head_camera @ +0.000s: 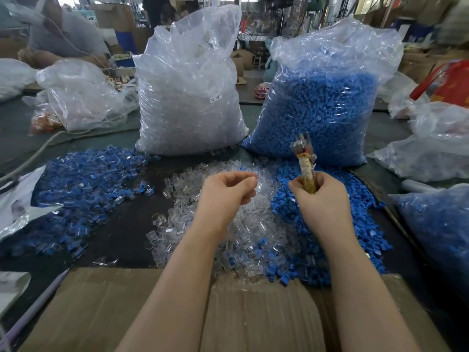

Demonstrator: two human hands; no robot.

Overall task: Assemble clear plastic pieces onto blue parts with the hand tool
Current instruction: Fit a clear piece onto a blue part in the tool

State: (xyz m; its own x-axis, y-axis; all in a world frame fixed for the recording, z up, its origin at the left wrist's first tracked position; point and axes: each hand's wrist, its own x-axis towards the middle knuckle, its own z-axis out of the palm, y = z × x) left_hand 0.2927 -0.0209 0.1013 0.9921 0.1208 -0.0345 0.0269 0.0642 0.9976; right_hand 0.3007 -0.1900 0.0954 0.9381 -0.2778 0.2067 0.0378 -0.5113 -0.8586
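Both my hands hover over the piles, tool raised.

My left hand (228,186) has fingers curled, pinching something too small and clear to make out, above the clear pieces (228,224); my right hand (322,196) grips the hand tool (305,163), its blurred tip upright beside the blue parts (330,224) on the tabletop (121,224).

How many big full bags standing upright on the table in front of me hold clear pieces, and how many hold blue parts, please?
Bag of clear pieces: 1
Bag of blue parts: 1
Total: 2
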